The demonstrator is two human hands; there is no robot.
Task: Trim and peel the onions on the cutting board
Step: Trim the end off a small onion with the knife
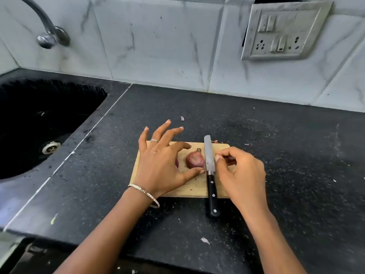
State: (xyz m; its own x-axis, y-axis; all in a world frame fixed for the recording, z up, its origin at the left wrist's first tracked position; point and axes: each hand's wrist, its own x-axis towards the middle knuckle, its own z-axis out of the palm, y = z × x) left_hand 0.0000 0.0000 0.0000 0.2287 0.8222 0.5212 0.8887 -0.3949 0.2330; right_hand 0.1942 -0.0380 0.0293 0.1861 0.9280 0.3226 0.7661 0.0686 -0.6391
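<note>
Lying across cutting board (197, 186): knife (210, 175); left hand (160, 163) spreading released beside onion (195, 159); right hand (242, 175) pinching something unclear.

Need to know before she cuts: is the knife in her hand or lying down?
Lying down. The knife rests flat across the cutting board, handle overhanging the near edge; neither hand grips it.

The cutting board (197, 186) lies on the counter (276, 155) at the centre of the frame. On it, an onion (195, 160) sits left of the knife (209, 171), whose handle juts over the board's lower edge. A second onion (177, 162) lies further left, mostly hidden under the left hand (160, 165). The right hand (243, 175) is over the board's right end, beside the blade. The sink (39, 123) fills the left of the frame, the tap (49, 34) above it at upper left. The socket panel (284, 32) is on the wall at upper right.
</note>
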